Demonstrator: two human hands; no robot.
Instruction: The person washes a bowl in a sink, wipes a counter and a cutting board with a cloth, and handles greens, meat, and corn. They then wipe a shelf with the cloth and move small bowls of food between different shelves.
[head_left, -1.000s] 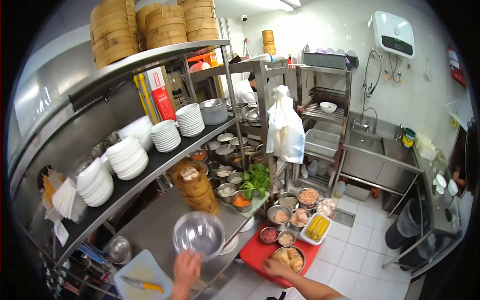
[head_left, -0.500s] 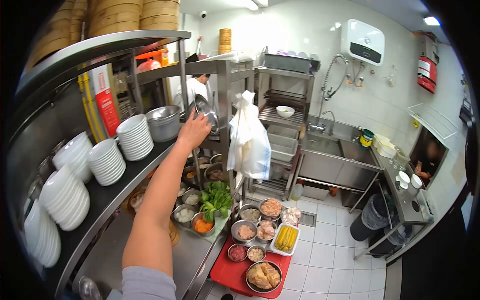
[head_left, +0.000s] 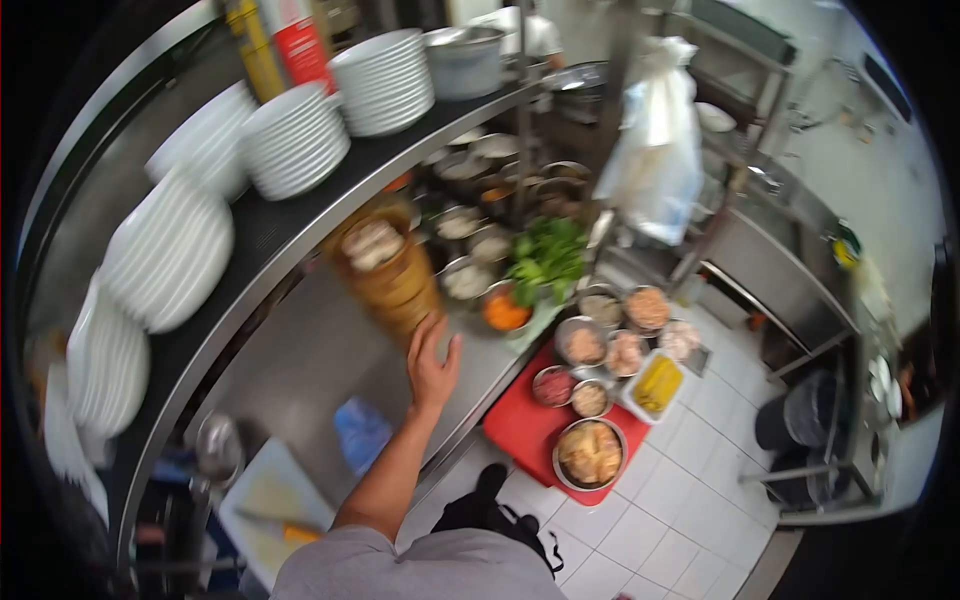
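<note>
My left hand (head_left: pixel 432 375) reaches over the steel counter (head_left: pixel 310 320) with its fingers apart and nothing in them. Its fingertips are at the lower end of a stack of bamboo steamers (head_left: pixel 405 290); blur hides whether they touch. Pale food (head_left: pixel 372 245) shows on top of the stack. Beside it stand metal bowls of ingredients, with diced orange food (head_left: pixel 506 312) in one and leafy greens (head_left: pixel 547 262) nearby. A crumpled blue plastic-looking item (head_left: pixel 362 433) lies near my forearm. My right hand is out of view.
Stacked white bowls (head_left: pixel 295 140) line the shelf (head_left: pixel 300 225) above the counter. A cutting board (head_left: pixel 270 485) carries an orange-handled knife (head_left: pixel 300 533). Filled bowls stand on a red surface (head_left: pixel 520 425) to the right. A white plastic bag (head_left: pixel 655 150) hangs from the rack.
My left hand has moved down from the round metal lid or pan by the rack to the bamboo steamers. The view has tilted down and turned, bringing the cutting board and my legs into sight.
</note>
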